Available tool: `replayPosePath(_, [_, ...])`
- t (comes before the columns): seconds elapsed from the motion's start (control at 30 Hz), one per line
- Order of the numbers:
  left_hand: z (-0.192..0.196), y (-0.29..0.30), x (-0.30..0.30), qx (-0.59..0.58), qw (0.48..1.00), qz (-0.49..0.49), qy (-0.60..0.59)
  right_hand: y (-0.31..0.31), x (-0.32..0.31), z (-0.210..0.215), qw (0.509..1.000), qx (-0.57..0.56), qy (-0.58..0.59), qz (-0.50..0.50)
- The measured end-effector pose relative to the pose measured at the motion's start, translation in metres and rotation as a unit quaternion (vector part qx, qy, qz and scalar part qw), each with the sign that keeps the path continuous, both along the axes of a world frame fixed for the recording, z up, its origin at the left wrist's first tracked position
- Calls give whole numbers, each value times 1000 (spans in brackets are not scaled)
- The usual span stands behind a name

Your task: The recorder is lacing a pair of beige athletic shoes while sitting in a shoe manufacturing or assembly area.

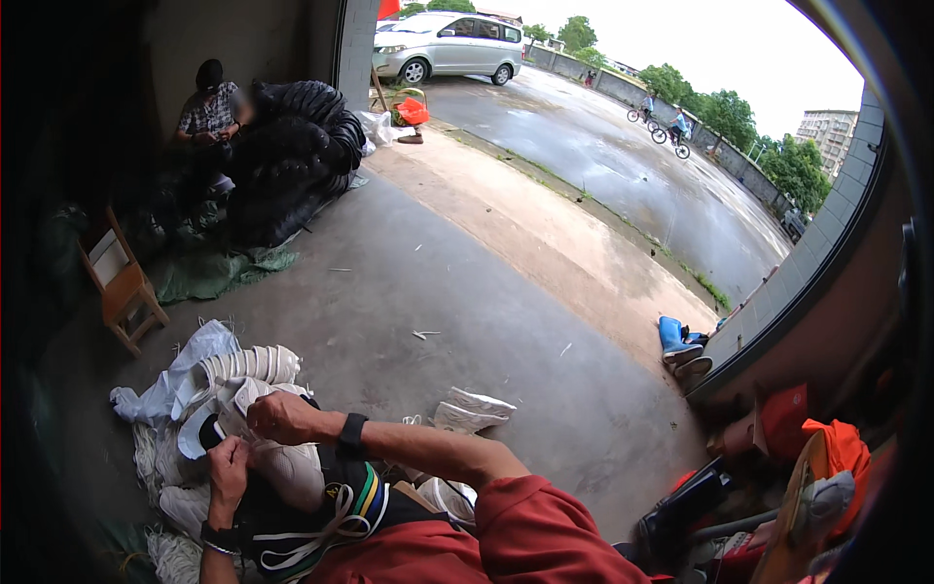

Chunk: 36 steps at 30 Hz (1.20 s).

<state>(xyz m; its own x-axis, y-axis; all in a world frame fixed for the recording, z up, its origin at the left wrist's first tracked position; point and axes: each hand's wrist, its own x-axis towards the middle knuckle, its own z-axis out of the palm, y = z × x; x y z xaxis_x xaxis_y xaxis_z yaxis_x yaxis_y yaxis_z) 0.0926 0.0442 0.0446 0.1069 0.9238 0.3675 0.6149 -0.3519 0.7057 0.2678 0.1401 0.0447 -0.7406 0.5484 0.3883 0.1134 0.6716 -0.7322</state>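
My left hand (230,471) is closed, its thumb and fingers pinching the edge of a white shoe upper (200,432) with a dark inside. Just above and to the right, my right hand (282,418) is curled closed over the same work; whatever its fingers grip is too small to make out. Beneath the right wrist lies a pale, rounded shoe piece (296,477) on my lap. A nested stack of white shoe uppers (270,364) lies beyond my hands. White laces (321,533) trail over my dark apron.
More white shoes (471,410) lie on the floor ahead. At far left are a small wooden chair (128,282), a seated person (208,117) and a black heap (292,156). Blue boots (677,341) stand by the doorway; a silver van (452,47) is parked outside.
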Motion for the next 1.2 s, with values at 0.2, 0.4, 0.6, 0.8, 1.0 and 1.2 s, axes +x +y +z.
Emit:
replayPosePath(0.2, [51, -30, 58, -109, 986, -126, -17, 11, -4, -18, 992, 116, -42, 11])
replayPosePath(0.4, [61, -34, 76, -196, 955, -165, -149, 18, -25, -9, 939, 295, -178, -9])
replayPosePath(0.6, [9, -5, 29, -317, 853, 90, -404, 19, -47, -10, 884, 397, -248, -2])
replayPosePath(0.8, [-1, 4, 16, -329, 807, 146, -468, 24, -41, 4, 887, 338, -310, 60])
replayPosePath(1.0, [2, 22, 26, -303, 842, 111, -431, 34, -27, 18, 892, 276, -340, 115])
replayPosePath(1.2, [-6, 37, 18, -377, 849, 105, -355, 38, -21, 21, 900, 231, -339, 144])
